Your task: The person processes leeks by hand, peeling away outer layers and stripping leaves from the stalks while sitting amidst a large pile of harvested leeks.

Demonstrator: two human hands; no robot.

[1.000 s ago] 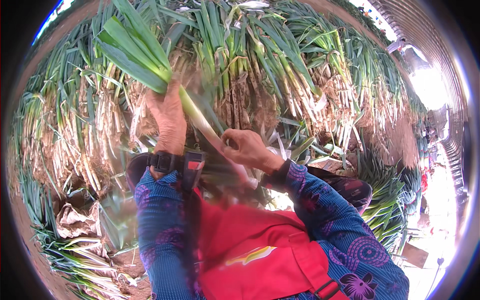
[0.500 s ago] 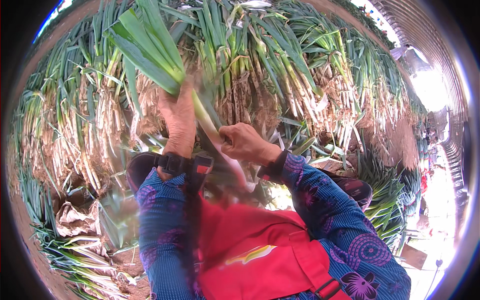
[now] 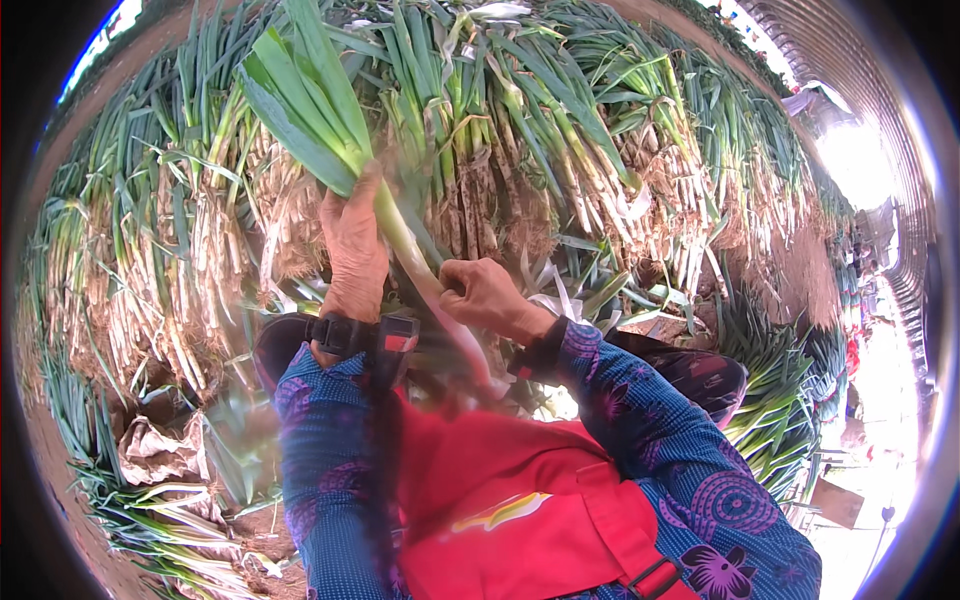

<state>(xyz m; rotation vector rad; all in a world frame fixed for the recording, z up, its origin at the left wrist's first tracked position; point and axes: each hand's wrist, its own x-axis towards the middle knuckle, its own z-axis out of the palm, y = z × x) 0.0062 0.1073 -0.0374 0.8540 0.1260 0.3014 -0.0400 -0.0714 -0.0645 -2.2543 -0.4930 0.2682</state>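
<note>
A long leek (image 3: 403, 238) slants across the middle, its broad green leaves at the upper left and its pale stalk running down to a pinkish-white lower end over my lap. My left hand (image 3: 354, 255) is closed around it just below where the leaves fan out. Beside the middle of the white stalk, my right hand (image 3: 492, 298) is curled with thumb and fingers pressed together, at or touching the stalk's right edge. Whatever is pinched there, if anything, cannot be made out.
Dense rows of upright leeks (image 3: 590, 180) with dirty roots stand in front. More leeks (image 3: 165, 535) lie at the lower left near a crumpled brown sheet (image 3: 160, 448). Another pile (image 3: 775, 425) lies at right. A red apron (image 3: 500, 480) covers my lap.
My left hand and the leek have shifted slightly, the leaves moving a little right. My right hand has moved slightly down and stays curled beside the stalk.
</note>
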